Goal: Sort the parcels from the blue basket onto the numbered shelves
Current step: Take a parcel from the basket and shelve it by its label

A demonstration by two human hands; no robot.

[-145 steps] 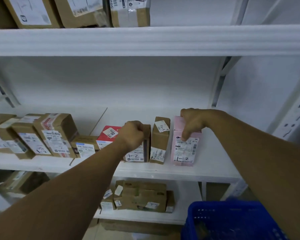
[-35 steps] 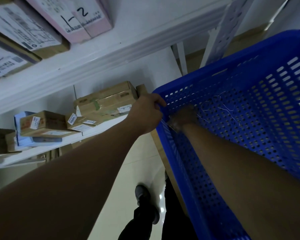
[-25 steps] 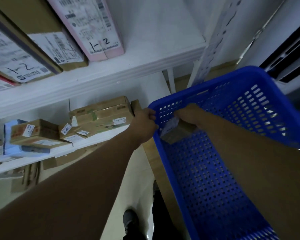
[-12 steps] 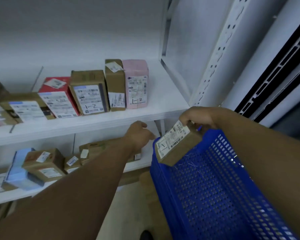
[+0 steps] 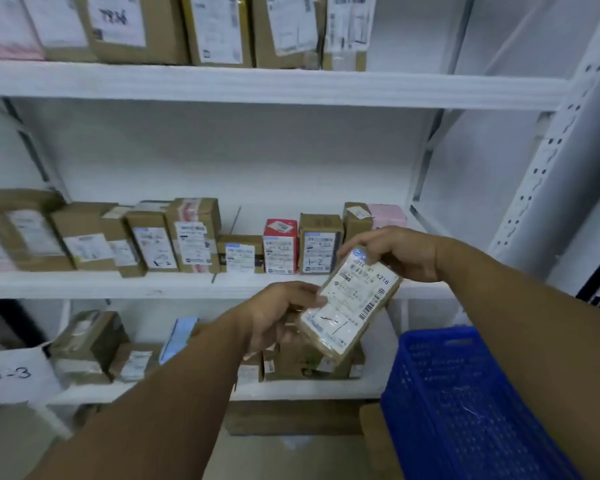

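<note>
Both forearms reach forward, the right hand [image 5: 395,252] gripping the upper end and the left hand [image 5: 281,317] the lower edge of a tilted small brown cardboard parcel with a white label [image 5: 350,299], held moments earlier by the right alone, the blue perforated plastic basket [image 5: 465,393] below the right hand.

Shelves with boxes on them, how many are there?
3: the top shelf, the middle shelf behind the held parcel, and the bottom shelf left of the blue basket. More may be out of view.

Standing in a parcel storeroom, facing white racking [image 5: 257,88] at twelve o'clock holding labelled cartons [image 5: 194,234], a 1-3 tag [image 5: 13,374] at eight o'clock.
</note>
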